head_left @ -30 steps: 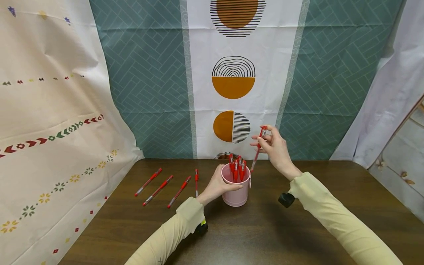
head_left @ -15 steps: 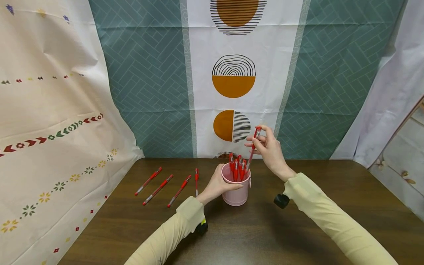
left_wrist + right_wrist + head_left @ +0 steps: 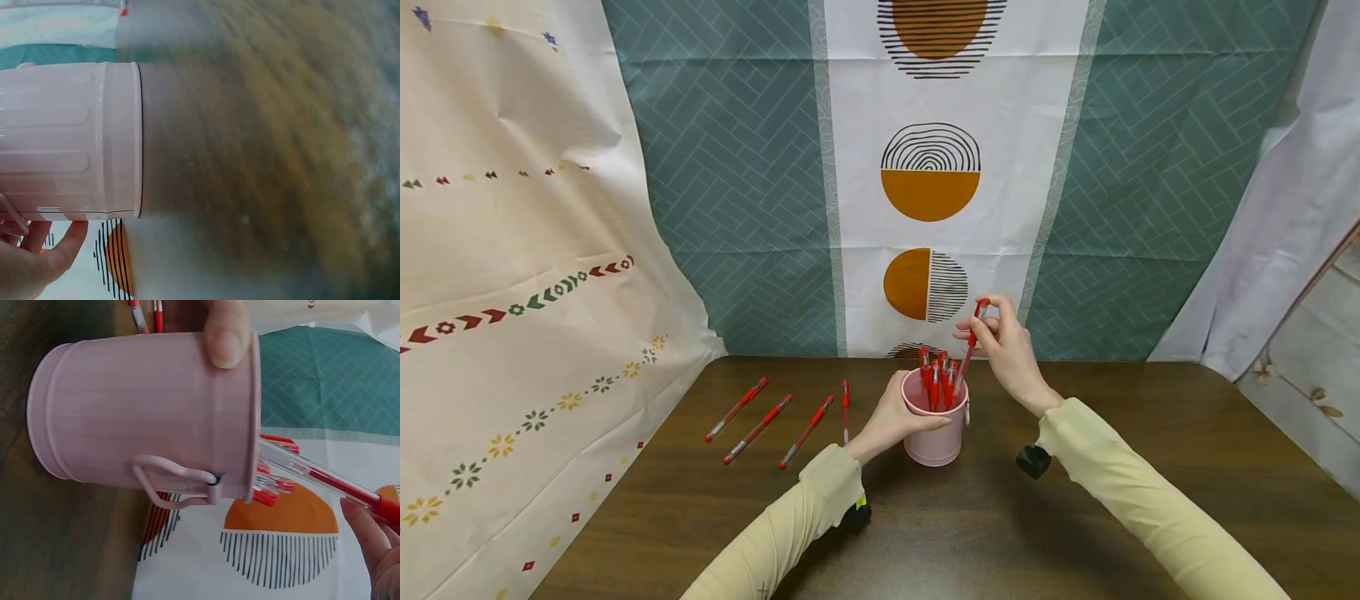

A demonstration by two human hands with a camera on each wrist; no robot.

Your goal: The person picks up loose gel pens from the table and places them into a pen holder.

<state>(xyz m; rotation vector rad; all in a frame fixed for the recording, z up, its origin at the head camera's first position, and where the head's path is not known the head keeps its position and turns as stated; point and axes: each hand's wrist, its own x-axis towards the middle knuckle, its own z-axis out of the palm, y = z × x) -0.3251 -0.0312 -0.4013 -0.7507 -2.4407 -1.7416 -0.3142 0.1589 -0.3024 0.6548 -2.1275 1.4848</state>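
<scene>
A pink metal bucket [image 3: 933,446] stands upright on the table, with several red pens [image 3: 935,383] in it, caps up. My left hand [image 3: 898,423] grips it from the left side, the thumb over the near rim. With my right hand [image 3: 1011,350] I pinch another red pen [image 3: 972,340] near its upper end. This pen slants, its clear barrel [image 3: 312,475] dipping inside the bucket's mouth in the right wrist view; its lower end is hidden by the wall. A looped handle [image 3: 178,481] hangs on the bucket's side.
Several more red pens [image 3: 758,429] lie apart on the brown wooden table [image 3: 940,542], left of the bucket. One red pen [image 3: 846,408] is partly covered by my left wrist. A patterned curtain [image 3: 760,208] hangs behind the table.
My right hand has moved left and slightly down, bringing its pen from beside the bucket to inside the mouth. The left hand and bucket have stayed in place.
</scene>
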